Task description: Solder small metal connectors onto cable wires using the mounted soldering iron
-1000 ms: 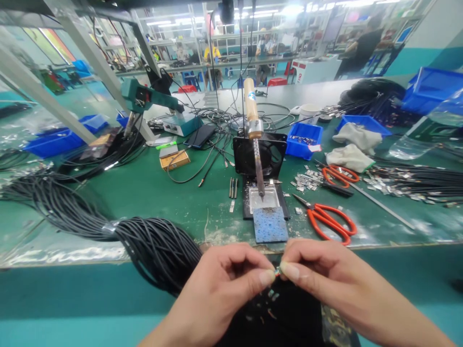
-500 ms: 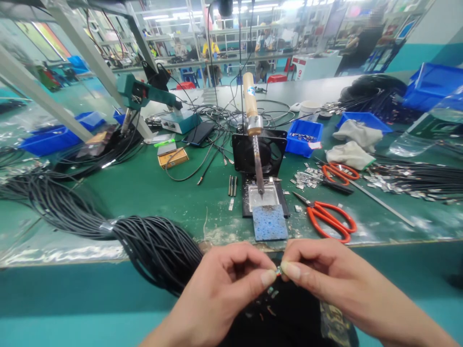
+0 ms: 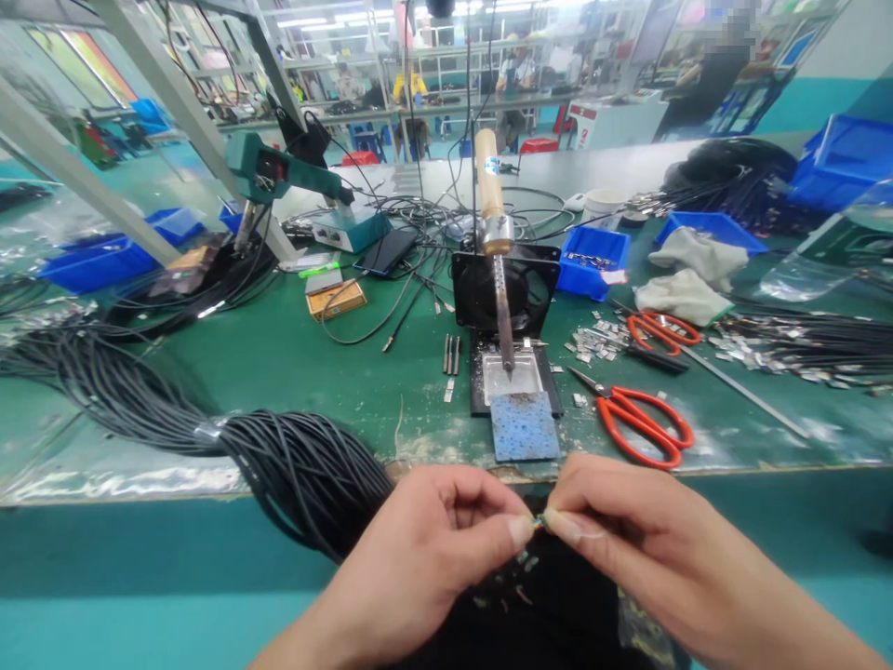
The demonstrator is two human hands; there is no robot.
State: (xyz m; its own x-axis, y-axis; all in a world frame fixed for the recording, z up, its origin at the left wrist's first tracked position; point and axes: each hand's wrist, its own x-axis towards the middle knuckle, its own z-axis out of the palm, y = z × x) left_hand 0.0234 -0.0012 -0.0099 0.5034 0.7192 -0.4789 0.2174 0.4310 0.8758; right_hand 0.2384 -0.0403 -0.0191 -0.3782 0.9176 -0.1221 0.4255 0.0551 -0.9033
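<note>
My left hand (image 3: 453, 549) and my right hand (image 3: 628, 540) meet at the table's front edge, each in a pinch of thumb and forefinger. Between the fingertips shows a tiny piece with coloured wire ends (image 3: 539, 523); both hands grip it, and most of it is hidden. Just beyond them lies a blue sponge (image 3: 525, 428), below the tip of a soldering iron (image 3: 500, 270) with a wooden handle. Red-handled scissors (image 3: 646, 423) rest to the right of the sponge. A thick bundle of black cables (image 3: 299, 465) hangs over the edge beside my left hand.
A black fan (image 3: 509, 290) stands behind the iron. Small metal connectors (image 3: 600, 340) lie scattered at the right, near a blue bin (image 3: 593, 261) and white gloves (image 3: 684, 296). More black cables (image 3: 823, 340) lie far right. People are in the background.
The camera view has shifted slightly. Both hands keep their pinch, and the tiny piece between the fingertips looks slightly turned.
</note>
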